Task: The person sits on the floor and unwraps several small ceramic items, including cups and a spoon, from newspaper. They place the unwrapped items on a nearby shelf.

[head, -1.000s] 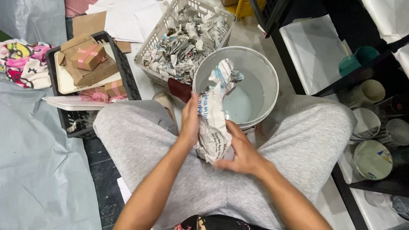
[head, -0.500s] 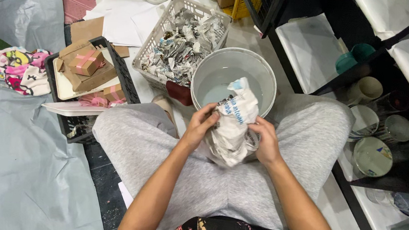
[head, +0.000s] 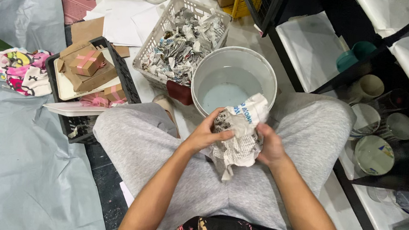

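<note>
A crumpled wad of newspaper (head: pixel 240 133) is held over my lap between both hands. My left hand (head: pixel 206 132) grips its left side with the fingers curled over the top. My right hand (head: pixel 270 147) closes on its right side. Just beyond the hands stands a white bucket (head: pixel 209 65) with pale liquid in it. Behind the bucket, a white plastic basket (head: pixel 158 38) is full of several crumpled newspaper pieces. My legs in grey trousers (head: pixel 141 144) are crossed under the hands.
A black crate (head: pixel 71 127) at left holds small brown gift boxes (head: pixel 87 61) on a tray. A colourful cloth (head: pixel 21 70) lies on a grey sheet (head: pixel 15 162). Dark shelves (head: pixel 388 123) at right hold cups and glasses. White papers (head: pixel 121 19) lie behind.
The newspaper wad has gone from upright and long to a more compact bundle, and both hands have shifted around it, now squeezing it from either side.
</note>
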